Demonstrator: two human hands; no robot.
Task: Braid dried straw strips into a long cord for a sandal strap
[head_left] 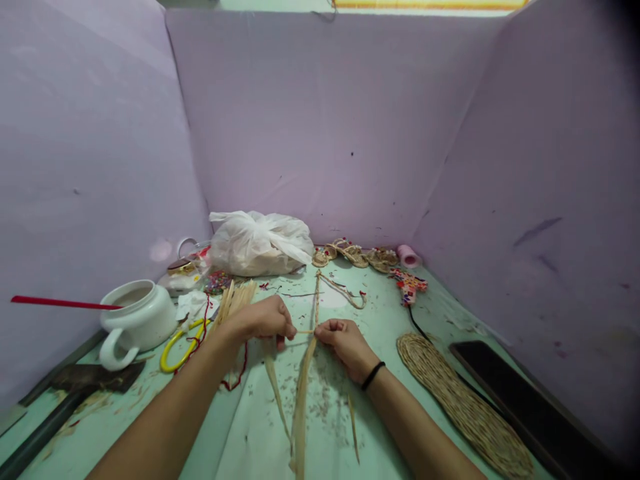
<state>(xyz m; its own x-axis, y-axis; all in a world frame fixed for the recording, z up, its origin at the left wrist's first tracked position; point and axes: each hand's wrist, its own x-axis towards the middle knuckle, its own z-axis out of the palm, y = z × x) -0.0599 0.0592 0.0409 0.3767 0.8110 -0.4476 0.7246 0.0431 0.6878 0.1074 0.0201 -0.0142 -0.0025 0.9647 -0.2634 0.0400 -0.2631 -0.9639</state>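
My left hand [273, 320] is closed on one end of a thin straw-coloured strand [304, 331], which is stretched level toward the right. My right hand [345, 343], with a black band at the wrist, pinches the strand's other end where it meets a braided cord [317, 300]. From that pinch the cord runs away from me, and its far end bends back in a loop to the right. Flat, loose straw strips [300, 413] hang from the pinch toward me. Another thin strip [275, 383] trails below my left hand.
A white pot [143, 317] with a red stick, yellow-handled scissors [173, 347] and a hammer-like tool [95, 379] lie left. Behind sit a white plastic bag [263, 243] and small woven pieces [353, 253]. Right are a woven sole [460, 400], a dark flat slab [520, 407] and a pink spool [409, 256].
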